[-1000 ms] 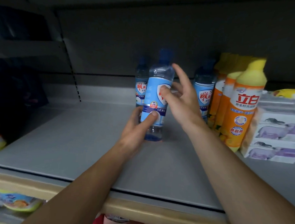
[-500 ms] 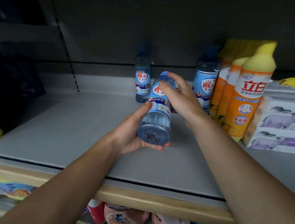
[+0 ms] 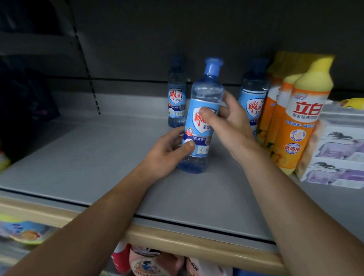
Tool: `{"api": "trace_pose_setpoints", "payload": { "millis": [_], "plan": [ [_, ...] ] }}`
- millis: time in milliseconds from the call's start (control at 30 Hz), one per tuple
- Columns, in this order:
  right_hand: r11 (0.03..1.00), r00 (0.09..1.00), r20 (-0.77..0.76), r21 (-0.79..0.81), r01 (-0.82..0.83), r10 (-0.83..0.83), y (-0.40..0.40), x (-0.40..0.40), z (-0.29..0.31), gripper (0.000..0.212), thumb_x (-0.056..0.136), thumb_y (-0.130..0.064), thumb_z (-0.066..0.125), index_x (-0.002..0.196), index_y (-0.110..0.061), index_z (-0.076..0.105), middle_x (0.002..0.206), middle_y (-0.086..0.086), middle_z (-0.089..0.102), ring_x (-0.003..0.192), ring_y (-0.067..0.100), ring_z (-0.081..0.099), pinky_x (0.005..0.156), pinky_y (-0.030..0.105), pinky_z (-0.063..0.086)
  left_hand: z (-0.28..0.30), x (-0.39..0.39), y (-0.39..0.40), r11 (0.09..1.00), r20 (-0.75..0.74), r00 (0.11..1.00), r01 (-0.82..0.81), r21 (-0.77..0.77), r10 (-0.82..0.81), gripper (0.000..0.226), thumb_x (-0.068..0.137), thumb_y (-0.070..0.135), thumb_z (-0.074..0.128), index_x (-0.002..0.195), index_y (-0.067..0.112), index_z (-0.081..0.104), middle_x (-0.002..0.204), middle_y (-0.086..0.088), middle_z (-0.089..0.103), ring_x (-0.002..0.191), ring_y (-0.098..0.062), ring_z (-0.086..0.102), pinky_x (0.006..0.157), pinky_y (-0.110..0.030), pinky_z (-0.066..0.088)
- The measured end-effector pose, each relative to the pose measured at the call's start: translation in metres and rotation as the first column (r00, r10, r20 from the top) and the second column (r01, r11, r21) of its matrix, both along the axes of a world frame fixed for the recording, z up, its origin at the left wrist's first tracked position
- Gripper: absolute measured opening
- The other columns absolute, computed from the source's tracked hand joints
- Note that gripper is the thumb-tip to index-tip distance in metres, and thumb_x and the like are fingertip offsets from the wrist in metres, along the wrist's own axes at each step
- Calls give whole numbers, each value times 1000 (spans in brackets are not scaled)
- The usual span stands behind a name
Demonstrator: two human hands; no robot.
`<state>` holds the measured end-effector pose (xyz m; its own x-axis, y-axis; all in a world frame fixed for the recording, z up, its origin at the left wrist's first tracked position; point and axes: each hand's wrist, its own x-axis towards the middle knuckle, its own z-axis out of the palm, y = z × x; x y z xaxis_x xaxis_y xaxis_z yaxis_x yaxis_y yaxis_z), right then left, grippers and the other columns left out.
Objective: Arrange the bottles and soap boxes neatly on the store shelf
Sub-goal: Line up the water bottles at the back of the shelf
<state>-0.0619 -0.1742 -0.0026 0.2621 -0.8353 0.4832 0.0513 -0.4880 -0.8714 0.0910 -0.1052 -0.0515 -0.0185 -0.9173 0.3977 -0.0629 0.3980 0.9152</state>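
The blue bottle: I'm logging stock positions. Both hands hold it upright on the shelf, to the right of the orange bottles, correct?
Not quite. The head view shows the blue bottle upright on the shelf, held by the left hand and right hand, but it is to the left of the orange bottles, not the right.

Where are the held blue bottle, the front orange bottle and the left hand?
held blue bottle (image 3: 207, 91), head view, clear shoulder.
front orange bottle (image 3: 300, 130), head view, label.
left hand (image 3: 168, 152), head view, back of hand.

held bottle (image 3: 200, 122) on shelf (image 3: 92, 165), before two bottles (image 3: 176, 96)
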Motion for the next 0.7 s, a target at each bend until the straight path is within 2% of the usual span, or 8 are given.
{"api": "trace_pose_setpoints", "payload": {
  "millis": [67, 200, 300, 367, 433, 500, 600, 700],
  "plan": [
    [998, 998, -57, -69, 10, -14, 3, 0, -2, 69, 76, -30, 73, 139, -29, 46, 110, -10, 72, 100, 4, 69, 81, 27, 58, -3, 1, -1, 999, 68, 998, -8, -38, 11, 42, 90, 13, 54, 131, 4, 49, 122, -8, 65, 113, -19, 63, 97, -34, 50],
    [994, 986, -163, -112, 12, -30, 6, 2, -4, 77, 79, -27, 73, 145, -39, 34, 127, -12, 63, 116, 4, 60, 96, 38, 54, -6, 2, -2, 996, 237, 968, -72, -59, 84, 48, 92, 19, 50, 137, 3, 45, 131, -14, 59, 122, -25, 57, 106, -46, 44],
    [993, 980, -197, -113, 17, -39, 9, 2, -3, 77, 81, -31, 73, 144, -44, 31, 131, -16, 59, 117, 2, 58, 94, 33, 54, -5, 4, -1, 984, 355, 918, -165, -63, 177, 47, 92, 27, 50, 136, 12, 48, 126, -1, 64, 116, -14, 61, 102, -38, 48],
    [995, 967, -250, -97, 35, -59, 10, 1, -6, 74, 77, -36, 75, 137, -45, 33, 121, -22, 60, 106, -7, 59, 86, 26, 55, -4, 9, 0, 966, 423, 869, -248, -77, 257, 39, 93, 27, 53, 131, 17, 53, 118, 3, 67, 106, -9, 64, 97, -34, 50],
    [996, 934, -348, -77, 50, -74, 11, 2, -9, 67, 72, -39, 77, 125, -43, 37, 103, -29, 60, 91, -16, 59, 73, 17, 51, 0, 22, 1, 931, 540, 769, -356, -81, 342, 36, 95, 26, 57, 130, 18, 56, 118, 1, 67, 101, -11, 64, 93, -28, 50],
    [994, 911, -399, -84, 72, -99, 11, 4, -13, 61, 70, -41, 78, 116, -41, 38, 94, -30, 58, 85, -15, 59, 68, 14, 46, 2, 44, 6, 884, 710, 583, -450, -123, 395, 41, 94, 32, 58, 131, 16, 56, 123, -2, 65, 104, -17, 63, 91, -22, 45],
    [988, 934, -327, -109, 111, -142, 11, 13, -22, 72, 76, -33, 80, 132, -28, 35, 106, -21, 59, 96, 2, 63, 79, 26, 54, -2, 77, 18, 851, 863, 359, -507, -138, 355, 44, 94, 41, 55, 125, 11, 59, 123, -11, 65, 112, -28, 60, 96, -30, 45],
    [979, 939, -285, -124, 164, -194, 11, 25, -30, 57, 82, -31, 77, 126, -19, 43, 110, -12, 61, 94, 5, 64, 81, 28, 56, -5, 84, 22, 840, 909, 281, -530, -119, 306, 55, 86, 58, 39, 110, 15, 63, 111, -8, 67, 108, -30, 60, 92, -36, 47]
  ]
}}
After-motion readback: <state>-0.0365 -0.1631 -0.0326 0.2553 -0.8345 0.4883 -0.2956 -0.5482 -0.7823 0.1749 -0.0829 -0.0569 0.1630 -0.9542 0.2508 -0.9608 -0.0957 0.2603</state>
